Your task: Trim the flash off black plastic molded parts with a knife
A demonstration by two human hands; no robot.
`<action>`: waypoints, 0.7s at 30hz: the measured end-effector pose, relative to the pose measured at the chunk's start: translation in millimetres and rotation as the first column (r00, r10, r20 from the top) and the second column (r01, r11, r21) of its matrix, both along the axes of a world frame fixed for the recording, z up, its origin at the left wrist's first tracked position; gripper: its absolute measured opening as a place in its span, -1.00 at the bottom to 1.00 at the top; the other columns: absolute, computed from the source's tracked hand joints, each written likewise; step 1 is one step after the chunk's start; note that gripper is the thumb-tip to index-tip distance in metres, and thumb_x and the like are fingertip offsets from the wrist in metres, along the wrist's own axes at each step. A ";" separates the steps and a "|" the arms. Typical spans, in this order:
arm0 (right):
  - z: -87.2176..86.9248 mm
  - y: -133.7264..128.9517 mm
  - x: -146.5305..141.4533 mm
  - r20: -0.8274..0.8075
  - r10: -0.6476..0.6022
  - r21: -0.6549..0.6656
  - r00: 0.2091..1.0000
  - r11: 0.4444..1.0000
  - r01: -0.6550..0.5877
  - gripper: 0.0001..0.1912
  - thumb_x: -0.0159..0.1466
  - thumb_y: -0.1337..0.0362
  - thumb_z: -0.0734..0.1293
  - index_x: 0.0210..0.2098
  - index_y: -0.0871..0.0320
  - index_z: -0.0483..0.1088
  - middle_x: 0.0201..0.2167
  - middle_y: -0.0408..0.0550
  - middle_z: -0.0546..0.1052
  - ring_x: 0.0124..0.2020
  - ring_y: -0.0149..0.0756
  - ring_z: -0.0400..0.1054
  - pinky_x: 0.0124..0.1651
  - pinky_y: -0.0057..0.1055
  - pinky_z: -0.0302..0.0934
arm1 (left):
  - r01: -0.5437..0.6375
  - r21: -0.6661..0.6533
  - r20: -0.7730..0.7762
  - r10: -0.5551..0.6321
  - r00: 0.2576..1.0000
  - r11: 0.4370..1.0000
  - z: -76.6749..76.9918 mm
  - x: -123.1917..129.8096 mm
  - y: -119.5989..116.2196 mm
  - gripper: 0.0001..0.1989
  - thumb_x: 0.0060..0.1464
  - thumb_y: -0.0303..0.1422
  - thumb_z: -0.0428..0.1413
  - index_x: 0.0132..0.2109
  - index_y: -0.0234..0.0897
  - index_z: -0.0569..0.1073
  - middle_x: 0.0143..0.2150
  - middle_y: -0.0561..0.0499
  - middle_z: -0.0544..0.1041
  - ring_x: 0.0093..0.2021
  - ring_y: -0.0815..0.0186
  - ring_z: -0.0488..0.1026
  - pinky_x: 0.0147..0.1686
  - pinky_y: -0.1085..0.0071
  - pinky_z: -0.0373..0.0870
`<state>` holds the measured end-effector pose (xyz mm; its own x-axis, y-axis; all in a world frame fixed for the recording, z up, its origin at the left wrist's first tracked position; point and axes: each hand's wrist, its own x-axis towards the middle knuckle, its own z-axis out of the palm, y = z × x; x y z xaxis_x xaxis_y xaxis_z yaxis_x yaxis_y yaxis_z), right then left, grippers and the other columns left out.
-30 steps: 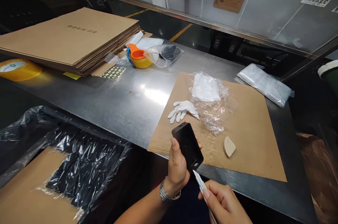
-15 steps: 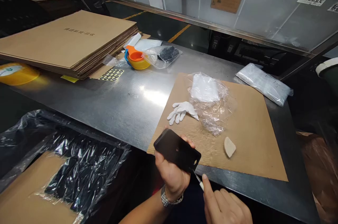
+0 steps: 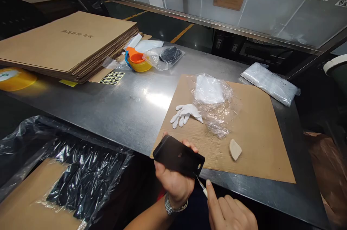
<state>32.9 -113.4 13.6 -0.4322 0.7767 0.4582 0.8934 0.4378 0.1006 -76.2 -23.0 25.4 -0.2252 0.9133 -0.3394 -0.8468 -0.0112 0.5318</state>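
A black phone case (image 3: 177,156) with a cutout near its right end lies tilted in my left hand (image 3: 176,184), whose fingers wrap round its edges. My right hand (image 3: 230,210) grips a thin tool with a white handle (image 3: 205,191) and a slim metal tip, perhaps a craft knife. Its tip meets the case's lower right edge by the cutout. Beyond the case, a white glove (image 3: 185,115) lies on a cardboard sheet (image 3: 260,143). A beige wedge-shaped pad (image 3: 235,149) rests on the cardboard to the right.
Crumpled clear plastic with white sheets (image 3: 210,90) lies on the cardboard. A cardboard stack (image 3: 67,42), orange and yellow tape holders (image 3: 139,62) and a bagged black item (image 3: 170,54) stand along the metal table (image 3: 121,114). At lower left is a plastic-lined box of black pieces (image 3: 81,172).
The case and both hands have shifted slightly left and down in view, with the scene shifting a little too. The tool's tip stays at the case's edge.
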 end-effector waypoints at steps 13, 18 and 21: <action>2.5 -3.6 -1.9 0.100 -0.087 0.011 0.991 0.996 0.086 -0.64 0.21 0.61 0.12 -0.16 0.31 0.46 -0.73 -0.23 0.21 -0.70 -0.52 0.13 -0.57 -0.44 -0.08 | -0.002 -0.031 -0.106 -0.001 0.994 1.000 -1.2 4.2 -1.6 -0.54 -0.02 0.05 0.04 0.01 0.05 0.38 -0.40 0.05 0.45 -0.44 0.29 0.41 -0.43 0.39 0.39; 9.3 -1.5 0.3 0.140 -0.127 0.005 0.982 0.992 0.128 -0.67 0.24 0.56 0.13 -0.13 0.30 0.45 -0.73 -0.21 0.20 -0.67 -0.48 0.11 -0.55 -0.41 -0.09 | 0.005 -0.172 -0.170 -0.035 0.985 0.985 -5.2 4.2 -1.2 -0.49 0.05 0.04 -0.02 0.08 -0.08 0.34 -0.39 0.05 0.48 -0.44 0.31 0.45 -0.46 0.43 0.41; 7.7 1.2 9.9 0.141 -0.107 -0.003 0.984 0.994 0.109 -0.67 0.26 0.54 0.10 -0.12 0.31 0.43 -0.71 -0.20 0.21 -0.66 -0.46 0.11 -0.53 -0.40 -0.07 | 0.053 -0.295 -0.127 -0.095 0.987 0.954 -7.1 1.5 1.7 -0.52 0.09 0.03 -0.06 -0.02 -0.20 0.40 -0.41 0.02 0.51 -0.46 0.32 0.47 -0.48 0.44 0.42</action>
